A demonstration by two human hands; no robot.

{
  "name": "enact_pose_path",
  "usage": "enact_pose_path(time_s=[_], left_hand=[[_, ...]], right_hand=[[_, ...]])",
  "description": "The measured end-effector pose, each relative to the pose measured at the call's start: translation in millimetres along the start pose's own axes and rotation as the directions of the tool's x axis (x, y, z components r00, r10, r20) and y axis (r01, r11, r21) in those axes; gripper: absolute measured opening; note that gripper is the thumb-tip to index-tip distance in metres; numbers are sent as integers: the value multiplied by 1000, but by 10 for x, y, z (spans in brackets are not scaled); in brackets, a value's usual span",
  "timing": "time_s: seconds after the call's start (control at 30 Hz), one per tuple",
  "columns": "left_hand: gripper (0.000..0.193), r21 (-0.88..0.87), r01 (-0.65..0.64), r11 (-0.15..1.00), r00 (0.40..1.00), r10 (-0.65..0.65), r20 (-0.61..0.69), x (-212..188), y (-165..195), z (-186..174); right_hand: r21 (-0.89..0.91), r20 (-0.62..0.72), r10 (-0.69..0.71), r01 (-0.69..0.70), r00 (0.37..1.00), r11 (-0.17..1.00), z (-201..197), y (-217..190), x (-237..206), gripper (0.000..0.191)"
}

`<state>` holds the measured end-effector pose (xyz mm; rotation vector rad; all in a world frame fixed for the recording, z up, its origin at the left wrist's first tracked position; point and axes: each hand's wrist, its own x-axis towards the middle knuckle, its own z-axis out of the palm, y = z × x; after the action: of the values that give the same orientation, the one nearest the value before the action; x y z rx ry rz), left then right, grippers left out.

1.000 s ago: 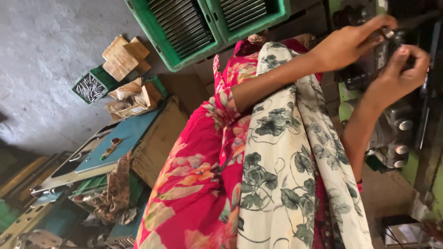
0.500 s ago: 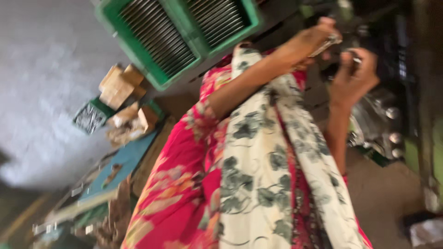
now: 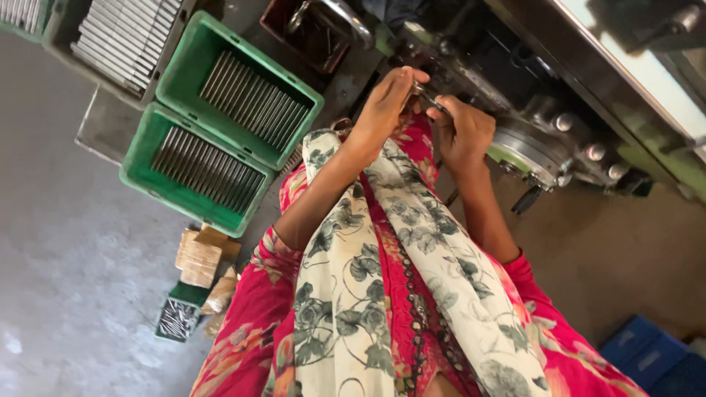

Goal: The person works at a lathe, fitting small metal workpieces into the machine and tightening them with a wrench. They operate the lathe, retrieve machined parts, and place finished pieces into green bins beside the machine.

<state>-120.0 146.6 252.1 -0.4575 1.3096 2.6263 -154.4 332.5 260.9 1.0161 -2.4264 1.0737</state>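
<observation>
Metal piece (image 3: 429,99), small and thin, sits pinched between the two hands at the front of the machine (image 3: 515,88), at the far middle of the view. Left hand (image 3: 387,105) has its fingers (image 3: 409,79) drawn together on the piece's left end; right hand (image 3: 461,129) has its fingers (image 3: 445,110) closed around the right end, so the hands nearly touch. The piece is mostly covered by them, and it looks like a short rod or pin, though its exact shape cannot be told.

Just right of the right hand is the machine's round green-rimmed head (image 3: 523,153), with three small metal knobs (image 3: 592,152) near it and a dark lever (image 3: 526,200) hanging below. A curved metal handle (image 3: 346,18) rises over a dark red tray (image 3: 309,33) far left of the hands.

Two green crates (image 3: 176,73) stand side by side on the floor to the left, each filled with a row of grey metal rods (image 3: 254,99). A third, grey container of rods (image 3: 125,37) lies at the far left corner. Nearer, at lower left, are some cardboard boxes (image 3: 198,257) and one small dark box of thin pins (image 3: 175,320). Blue crates (image 3: 647,356) show at the near right. The person's floral scarf (image 3: 353,294) and red dress (image 3: 250,331) fill the near middle and hide the floor there.
</observation>
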Motion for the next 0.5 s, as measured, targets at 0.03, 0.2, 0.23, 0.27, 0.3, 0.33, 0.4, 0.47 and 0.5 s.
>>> enact_pose_path(time_s=[0.03, 0.2, 0.23, 0.27, 0.3, 0.33, 0.4, 0.47, 0.5], left_hand=[[37, 1, -48, 999, 999, 48, 4, -3, -10, 43], [36, 145, -271, 951, 962, 261, 83, -88, 8, 212], [36, 176, -294, 939, 955, 283, 88, -112, 39, 233], [34, 361, -421, 832, 904, 416, 96, -133, 74, 255], [32, 527, -521, 672, 831, 540, 133, -154, 114, 270], [31, 666, -582, 468, 741, 641, 197, -166, 159, 270], [40, 732, -667, 136, 627, 633, 454, -171, 236, 255], [49, 725, -688, -39, 595, 541, 594, -140, 274, 218], [53, 728, -684, -50, 618, 492, 614, -110, 269, 200]], right_hand=[[-14, -32, 55, -56, 998, 998, 13, -28, -32, 20], [207, -211, 292, -249, 933, 946, 146, -225, -148, 23], [248, -229, 328, -271, 917, 930, 164, -263, -169, 27], [286, -245, 359, -287, 901, 914, 185, -292, -189, 32], [578, -161, 548, -372, 821, 727, 185, -298, -212, 31], [801, -8, 682, -403, 731, 442, 177, -285, -239, 31], [882, 388, 709, -460, 589, -100, 150, -199, -305, 33], [687, 719, 537, -570, 441, -451, 87, -24, -387, 40], [629, 776, 475, -558, 415, -540, 55, 81, -429, 42]])
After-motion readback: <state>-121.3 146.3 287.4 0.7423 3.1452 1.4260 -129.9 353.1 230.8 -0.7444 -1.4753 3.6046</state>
